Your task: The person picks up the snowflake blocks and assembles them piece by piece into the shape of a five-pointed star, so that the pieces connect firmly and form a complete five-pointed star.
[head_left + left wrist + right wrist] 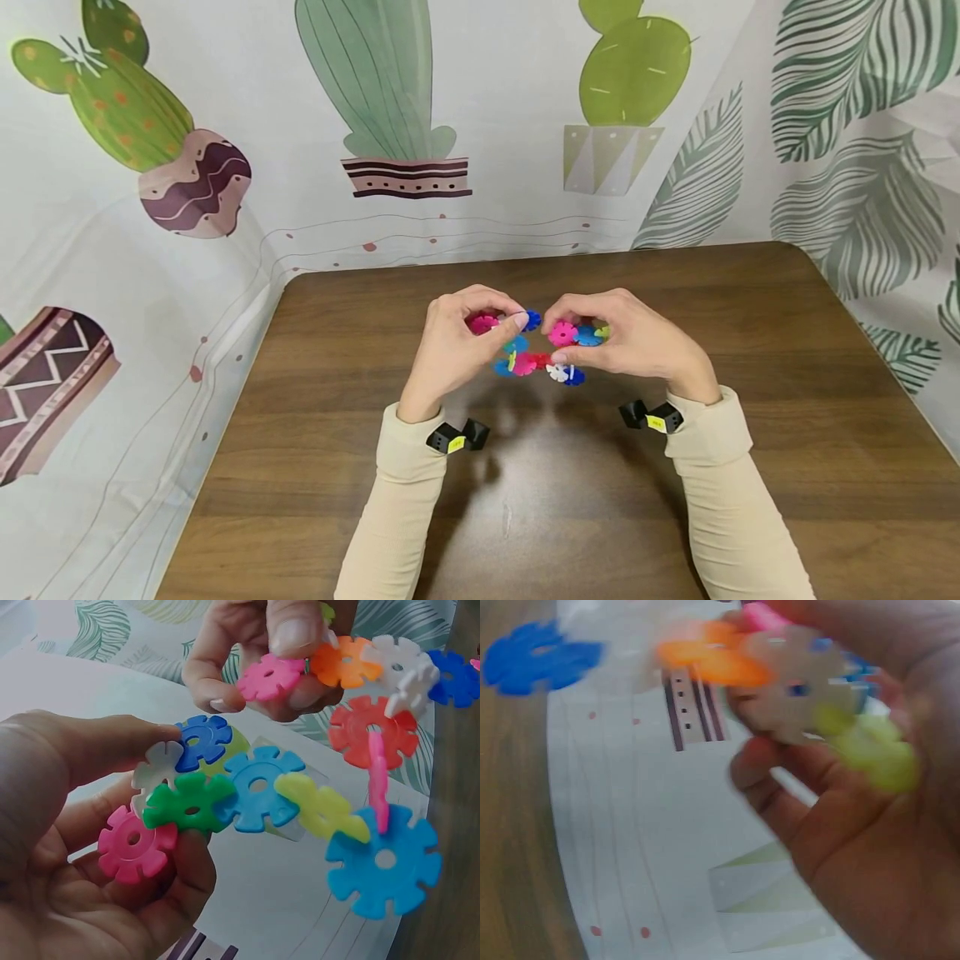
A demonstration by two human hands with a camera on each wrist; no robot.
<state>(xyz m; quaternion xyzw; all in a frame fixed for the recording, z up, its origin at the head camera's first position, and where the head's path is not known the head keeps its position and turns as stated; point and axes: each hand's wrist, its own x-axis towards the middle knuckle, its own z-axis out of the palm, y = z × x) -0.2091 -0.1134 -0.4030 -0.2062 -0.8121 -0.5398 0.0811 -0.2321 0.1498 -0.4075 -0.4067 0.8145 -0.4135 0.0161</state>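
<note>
Both hands hold a chain of notched plastic snowflake discs in the air over the table. In the left wrist view my left hand grips one end, where a dark blue disc, a green disc and a pink disc cluster. From there the chain runs through light blue, yellow, pink and red discs to an orange disc. At that far part my right hand pinches discs between thumb and fingers. The right wrist view, blurred, has a white disc at its fingertips and a yellow-green disc by the palm.
The brown wooden table lies beneath the hands. Behind it hangs a white cloth printed with cacti and leaves. A small black camera is strapped to each wrist, over beige sleeves.
</note>
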